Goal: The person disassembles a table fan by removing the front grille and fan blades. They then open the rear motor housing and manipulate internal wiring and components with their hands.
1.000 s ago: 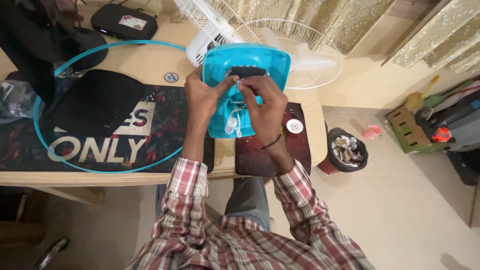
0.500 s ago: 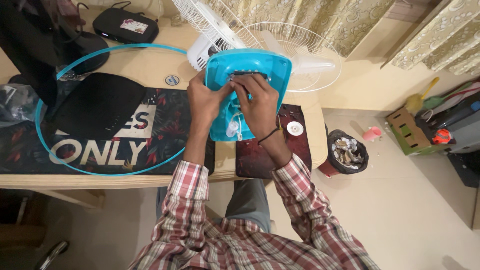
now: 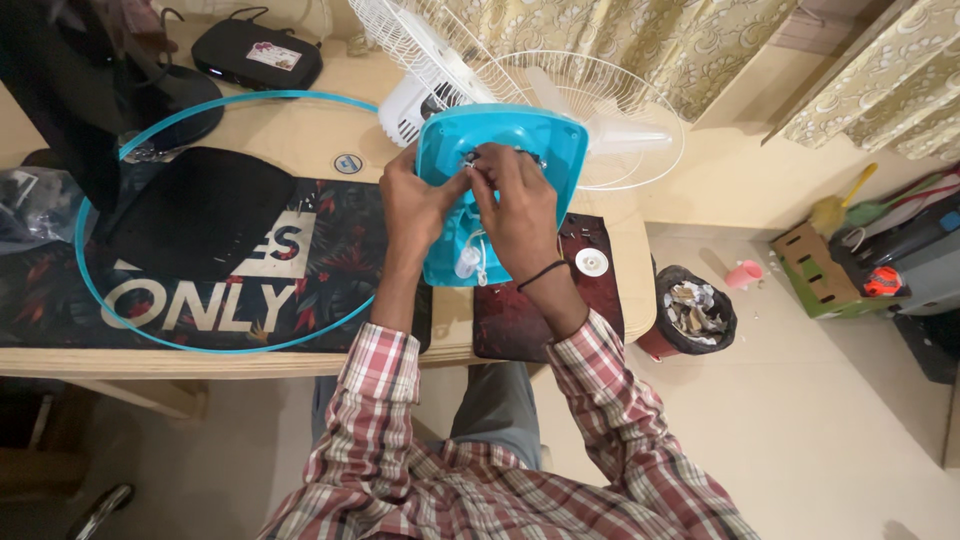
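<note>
Both hands are up on the turquoise fan housing point(image 3: 500, 190), which sits on the wooden surface point(image 3: 300, 140) between the dark printed mat point(image 3: 250, 270) and a dark red pad point(image 3: 540, 310). The left hand point(image 3: 415, 205) has its grip wrapped on the housing's left edge, fingers curled onto it. The right hand point(image 3: 515, 205) is pinching something tiny near the top of the housing, too small to make out. A white wire fan guard point(image 3: 590, 110) lies right behind, and a thin turquoise ring point(image 3: 200, 345) loops over the mat.
</note>
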